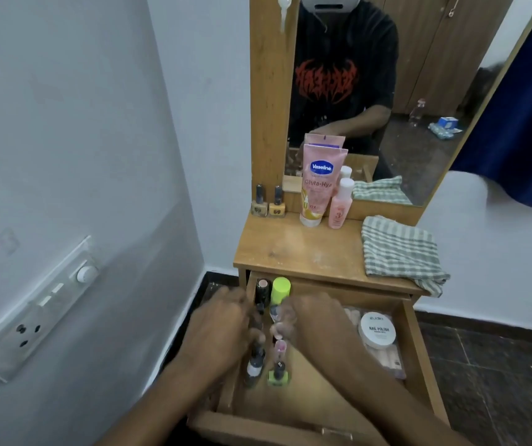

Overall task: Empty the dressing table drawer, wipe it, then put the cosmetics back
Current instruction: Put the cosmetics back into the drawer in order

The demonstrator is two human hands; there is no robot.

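Note:
The wooden drawer (419, 358) is pulled out. Both hands are in its left part. My left hand (222, 329) curls its fingers around the top of a dark nail polish bottle (256, 365). My right hand (312, 317) pinches the cap of a pink nail polish bottle (280, 347). A green nail polish bottle (278, 375) stands just in front of them. Behind the fingers stand a black tube (262, 292) and a lime-capped bottle (280, 289). At the drawer's right lie a white nail polish remover jar (377, 331) and a clear packet (390, 358).
On the tabletop (306, 249) stand two yellow nail polish bottles (268, 206), a pink Vaseline tube (318, 185) and a small pink bottle (341, 204). A checked cloth (399, 249) lies at its right end. A wall with a switchboard (36, 310) is close on the left.

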